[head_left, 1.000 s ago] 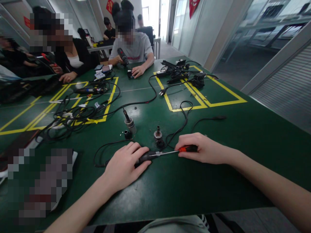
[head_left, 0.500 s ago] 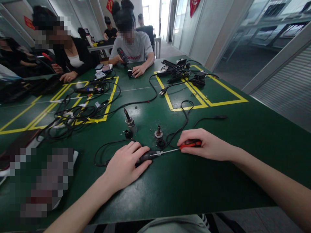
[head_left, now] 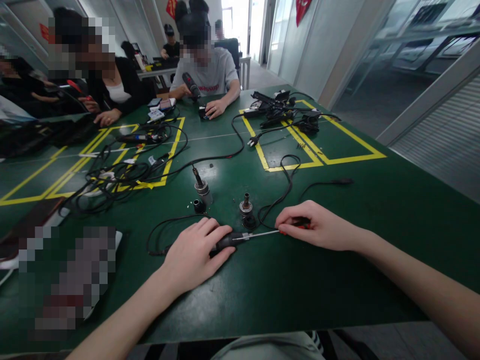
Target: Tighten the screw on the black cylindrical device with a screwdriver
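1. Left hand (head_left: 198,255): palm down, fingers closed over a black handle (head_left: 227,241), which lies on the green table (head_left: 300,290) near its front edge.
2. Right hand (head_left: 318,226): fingers pinched around the red and black grip of a screwdriver (head_left: 264,233). Its thin metal shaft points left and meets the metal front end of the handle; exactly where the tip sits is too small to tell.
3. Just beyond the hands, two metal parts stand upright: a taller part (head_left: 202,190) on the left, with a small black collar (head_left: 198,205) beside it, and a shorter part (head_left: 246,207) on the right, with a black ring (head_left: 249,221) at its base.
4. A thin black cable (head_left: 288,184) loops beyond the right hand.
5. Farther back, yellow tape (head_left: 355,161) marks boxes on the table; tangled cords (head_left: 123,172) lie left, black adapters (head_left: 275,107) right.
6. Across the table, a person in a white shirt (head_left: 221,72) holds a dark power tool (head_left: 191,86).
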{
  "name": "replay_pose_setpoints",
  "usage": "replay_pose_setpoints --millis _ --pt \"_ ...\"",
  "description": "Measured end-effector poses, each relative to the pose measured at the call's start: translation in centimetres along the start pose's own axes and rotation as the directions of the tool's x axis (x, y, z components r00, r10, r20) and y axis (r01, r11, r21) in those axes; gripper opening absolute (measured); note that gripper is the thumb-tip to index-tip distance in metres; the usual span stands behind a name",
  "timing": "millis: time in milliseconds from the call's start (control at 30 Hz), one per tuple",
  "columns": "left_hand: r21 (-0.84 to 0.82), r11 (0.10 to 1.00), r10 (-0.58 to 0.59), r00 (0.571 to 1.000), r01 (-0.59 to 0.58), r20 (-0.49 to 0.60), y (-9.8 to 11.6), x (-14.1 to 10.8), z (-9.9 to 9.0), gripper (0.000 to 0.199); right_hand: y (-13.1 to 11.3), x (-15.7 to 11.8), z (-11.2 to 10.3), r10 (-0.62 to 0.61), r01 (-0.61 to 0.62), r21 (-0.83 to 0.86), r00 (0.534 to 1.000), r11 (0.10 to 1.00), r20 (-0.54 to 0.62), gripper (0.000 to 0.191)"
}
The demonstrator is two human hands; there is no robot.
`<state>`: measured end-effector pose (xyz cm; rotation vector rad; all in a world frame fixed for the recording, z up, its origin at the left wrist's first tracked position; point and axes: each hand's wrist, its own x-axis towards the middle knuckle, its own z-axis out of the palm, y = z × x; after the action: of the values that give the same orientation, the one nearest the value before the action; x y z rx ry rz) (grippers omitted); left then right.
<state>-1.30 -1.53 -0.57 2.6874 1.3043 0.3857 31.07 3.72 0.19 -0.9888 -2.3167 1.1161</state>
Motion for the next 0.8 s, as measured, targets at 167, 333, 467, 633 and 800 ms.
replay_pose_setpoints --millis 167,333,467,633,800 --pt "-0.002 1.000 0.000 1.000 0.000 0.006 0.02 -0.06 -0.11 0.024 0.26 -0.03 -0.34 -0.028 0.029 0.020 0.999 0.999 -0.036 0.027" --pt "0.003 1.000 -0.013 1.000 0.013 0.017 0.11 0.01 -0.21 0.025 -0.05 0.06 -0.29 -0.047 0.046 -0.079 0.999 0.996 -0.014 0.030" --pt "0.007 1.000 -0.016 1.000 0.016 0.013 0.19 0.09 -0.22 0.025 -0.19 0.10 -0.26 -0.035 0.035 -0.076 0.999 0.997 0.010 0.040" --pt "0.005 1.000 -0.013 1.000 0.013 0.019 0.23 0.16 -0.17 0.025 0.33 -0.06 -0.32 -0.023 0.023 -0.021 0.999 1.000 0.024 0.031" --pt "0.001 1.000 -0.010 1.000 0.010 0.022 0.20 0.18 -0.09 0.026 0.35 -0.17 -0.38 -0.074 0.075 -0.037 0.997 0.997 0.024 0.023"
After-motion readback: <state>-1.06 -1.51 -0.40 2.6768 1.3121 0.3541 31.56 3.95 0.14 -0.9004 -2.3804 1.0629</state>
